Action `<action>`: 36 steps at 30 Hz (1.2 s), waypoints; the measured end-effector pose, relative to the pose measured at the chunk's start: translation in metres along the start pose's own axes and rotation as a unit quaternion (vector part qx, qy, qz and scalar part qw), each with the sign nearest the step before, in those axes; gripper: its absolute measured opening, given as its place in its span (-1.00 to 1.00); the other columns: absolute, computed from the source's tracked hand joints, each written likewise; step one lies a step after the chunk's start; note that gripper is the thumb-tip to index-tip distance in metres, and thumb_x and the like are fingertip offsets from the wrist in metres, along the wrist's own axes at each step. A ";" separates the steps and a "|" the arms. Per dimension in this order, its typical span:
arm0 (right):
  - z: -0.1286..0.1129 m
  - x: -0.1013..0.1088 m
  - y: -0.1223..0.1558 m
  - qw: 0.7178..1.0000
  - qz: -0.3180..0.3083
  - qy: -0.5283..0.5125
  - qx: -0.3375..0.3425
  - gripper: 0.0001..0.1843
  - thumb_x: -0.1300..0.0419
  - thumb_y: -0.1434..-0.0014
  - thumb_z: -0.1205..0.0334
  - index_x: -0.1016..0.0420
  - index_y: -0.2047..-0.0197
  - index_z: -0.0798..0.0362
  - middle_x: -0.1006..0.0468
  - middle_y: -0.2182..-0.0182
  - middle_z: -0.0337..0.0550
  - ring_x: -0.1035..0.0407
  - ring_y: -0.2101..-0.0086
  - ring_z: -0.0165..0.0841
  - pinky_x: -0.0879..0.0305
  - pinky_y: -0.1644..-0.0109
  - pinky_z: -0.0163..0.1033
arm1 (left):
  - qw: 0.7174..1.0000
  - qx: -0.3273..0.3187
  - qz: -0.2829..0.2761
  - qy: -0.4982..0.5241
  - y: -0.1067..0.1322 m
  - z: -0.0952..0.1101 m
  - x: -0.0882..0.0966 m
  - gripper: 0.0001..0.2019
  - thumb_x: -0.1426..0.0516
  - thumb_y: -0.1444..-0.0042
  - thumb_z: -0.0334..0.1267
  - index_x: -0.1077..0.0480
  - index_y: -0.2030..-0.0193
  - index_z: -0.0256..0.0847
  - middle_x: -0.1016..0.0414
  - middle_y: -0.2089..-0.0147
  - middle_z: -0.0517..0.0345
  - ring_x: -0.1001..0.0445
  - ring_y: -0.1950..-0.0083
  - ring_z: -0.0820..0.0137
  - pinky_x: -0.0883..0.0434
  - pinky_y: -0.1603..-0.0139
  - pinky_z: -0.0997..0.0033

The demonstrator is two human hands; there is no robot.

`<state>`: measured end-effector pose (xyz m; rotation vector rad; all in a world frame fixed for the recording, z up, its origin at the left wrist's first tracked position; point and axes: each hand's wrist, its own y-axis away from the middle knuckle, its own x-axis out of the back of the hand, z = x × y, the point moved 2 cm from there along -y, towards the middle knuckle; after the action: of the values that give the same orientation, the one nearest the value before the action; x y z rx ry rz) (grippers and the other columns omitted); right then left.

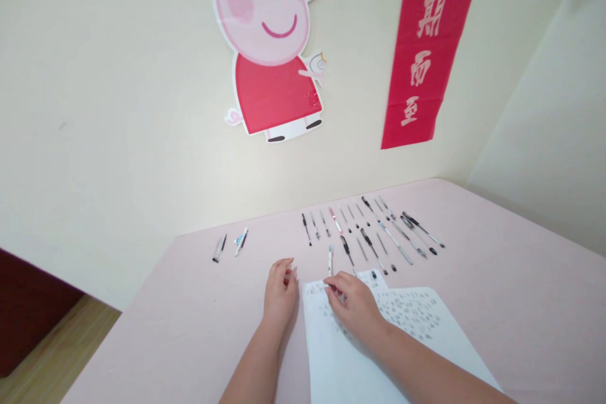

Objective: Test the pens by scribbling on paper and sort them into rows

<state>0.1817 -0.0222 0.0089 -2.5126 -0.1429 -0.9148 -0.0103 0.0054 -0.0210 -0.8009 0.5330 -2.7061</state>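
My right hand [349, 300] is over the written paper [360, 366], with thumb and fingers pinched on the near end of a light-coloured pen [330, 257]. That pen points away from me, its far end past the top edge of the paper. On the pink table just left of the paper rests my left hand [280, 290], fingers loosely curled with a gap to the thumb, and nothing visible in it. Close beyond my right hand lies a black-capped pen [347, 251], partly over the paper's top edge.
Several pens and refills lie in two slanting rows, among them a red-and-white pen [336, 219] and a light blue pen [396, 242]. Farther left are a clear pen with its cap [219, 249] and a blue-and-white pen [241, 242]. The wall borders the table's [189, 309] far edge.
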 end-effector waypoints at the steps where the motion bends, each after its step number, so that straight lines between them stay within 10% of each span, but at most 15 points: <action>1: 0.001 0.000 0.000 1.000 0.001 0.012 -0.009 -0.78 -0.05 -0.15 0.30 -0.51 0.24 0.04 -0.49 0.40 -0.13 -0.35 0.35 -0.30 -0.22 0.24 -0.22 | 1.000 -0.001 -0.003 -0.002 0.000 0.000 0.000 -0.70 -0.04 -0.03 -0.41 -0.36 0.06 -0.20 -0.35 0.08 0.03 -0.42 0.24 0.43 -0.45 0.31 0.40; 28: 0.006 0.007 -0.007 0.964 -0.083 0.237 -0.083 -0.77 -0.03 -0.14 0.40 -0.46 0.22 0.01 -0.41 0.30 -0.12 -0.31 0.24 -0.29 -0.10 0.23 -0.27 | 0.999 0.009 -0.040 -0.035 0.001 0.000 -0.002 -0.75 -0.03 -0.04 -0.40 -0.42 0.14 -0.23 -0.37 0.06 0.01 -0.42 0.12 0.36 -0.43 0.18 0.35; 36: -0.003 0.002 -0.003 0.985 -0.104 0.137 0.027 -0.69 0.03 -0.20 0.37 -0.45 0.08 0.02 -0.40 0.30 -0.14 -0.31 0.27 -0.34 -0.16 0.20 -0.29 | 0.997 0.010 -0.062 -0.040 0.000 0.005 -0.001 -0.76 -0.02 -0.05 -0.40 -0.41 0.15 -0.24 -0.38 0.08 0.01 -0.41 0.10 0.35 -0.43 0.16 0.34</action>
<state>0.1809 -0.0211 0.0138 -2.3247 -0.3418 -1.3103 -0.0069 0.0038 -0.0174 -0.9632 0.4526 -2.7724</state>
